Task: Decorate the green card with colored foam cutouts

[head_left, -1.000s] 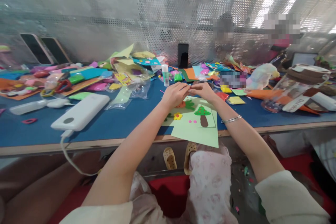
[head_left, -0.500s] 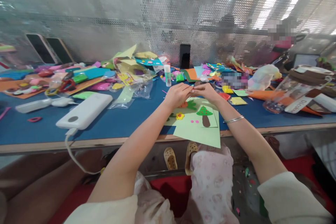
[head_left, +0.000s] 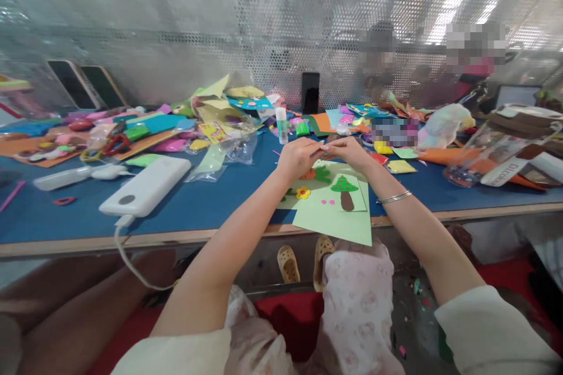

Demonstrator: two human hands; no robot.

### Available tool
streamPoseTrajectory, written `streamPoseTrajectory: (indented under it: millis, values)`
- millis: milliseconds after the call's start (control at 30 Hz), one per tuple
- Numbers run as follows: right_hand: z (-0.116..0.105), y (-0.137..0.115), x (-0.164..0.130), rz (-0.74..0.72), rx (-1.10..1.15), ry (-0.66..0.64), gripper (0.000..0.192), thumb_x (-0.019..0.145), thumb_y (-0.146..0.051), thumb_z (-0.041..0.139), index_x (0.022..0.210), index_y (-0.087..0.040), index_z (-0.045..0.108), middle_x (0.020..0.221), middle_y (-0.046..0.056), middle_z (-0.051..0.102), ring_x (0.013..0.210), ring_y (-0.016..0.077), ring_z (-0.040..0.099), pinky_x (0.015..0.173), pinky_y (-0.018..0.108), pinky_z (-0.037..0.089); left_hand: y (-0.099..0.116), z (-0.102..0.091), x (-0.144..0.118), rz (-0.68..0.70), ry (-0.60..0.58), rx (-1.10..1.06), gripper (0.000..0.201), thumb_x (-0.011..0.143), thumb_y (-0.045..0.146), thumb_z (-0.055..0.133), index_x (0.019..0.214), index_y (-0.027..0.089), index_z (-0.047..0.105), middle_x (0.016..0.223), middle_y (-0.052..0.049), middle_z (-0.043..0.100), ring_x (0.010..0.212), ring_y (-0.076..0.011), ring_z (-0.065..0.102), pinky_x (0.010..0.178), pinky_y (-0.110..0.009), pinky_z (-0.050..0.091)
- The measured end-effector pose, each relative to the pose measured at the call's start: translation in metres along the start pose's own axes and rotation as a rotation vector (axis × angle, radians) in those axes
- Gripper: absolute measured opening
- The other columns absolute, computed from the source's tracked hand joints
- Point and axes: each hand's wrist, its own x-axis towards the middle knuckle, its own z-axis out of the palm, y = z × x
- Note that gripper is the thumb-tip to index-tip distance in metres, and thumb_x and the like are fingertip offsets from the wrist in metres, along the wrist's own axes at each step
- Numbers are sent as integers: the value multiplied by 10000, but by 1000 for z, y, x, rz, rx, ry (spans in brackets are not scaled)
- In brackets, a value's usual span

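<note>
My left hand (head_left: 299,156) and my right hand (head_left: 350,152) meet fingertip to fingertip just above the far edge of a light green card (head_left: 334,220). Together they pinch a small thin piece (head_left: 321,149); it is too small to tell what it is. The card lies on the blue table (head_left: 211,202) and overhangs its near edge. Stuck on it are a green tree with a brown trunk (head_left: 345,189), an orange carrot with green leaves (head_left: 315,174), a yellow flower (head_left: 302,192) and two pink dots (head_left: 328,202). A silver bangle (head_left: 393,197) is on my right wrist.
A white power bank (head_left: 145,186) with a cable lies at the left. A glue stick (head_left: 281,125) and a dark phone (head_left: 310,92) stand beyond my hands. Coloured foam and paper scraps (head_left: 149,129) cover the back. A tipped clear jar (head_left: 492,149) lies right. Other people sit behind the mesh screen.
My hands stay joined over the card and have lifted slightly, fingers working the small piece. The view has shifted a little; nothing on the table has moved.
</note>
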Motion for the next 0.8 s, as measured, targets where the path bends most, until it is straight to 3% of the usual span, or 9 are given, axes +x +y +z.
streamPoseTrajectory:
  millis: [300,467,800]
  values:
    - [1,0,0,15,36,-9,365,666,-472,722,833,-149,756,800,80,716,736,176,667,768,331,539,0,-1,3,41,3,15,278,904,347,475,895,163,683,838,-55,698,777,-144,636,684,-248,489]
    - [-1,1,1,16,84,-27,330,674,-434,727,830,-144,757,819,76,722,788,194,671,830,370,524,3,1,3,-19,12,-32,294,897,367,483,934,152,680,857,-70,697,793,-149,646,701,-244,491]
    - [-1,2,1,64,171,-37,294,675,-436,728,794,-168,741,756,60,715,684,181,676,761,349,542,4,-1,5,-150,0,-140,316,898,386,473,843,168,695,877,-49,700,785,-132,644,683,-217,475]
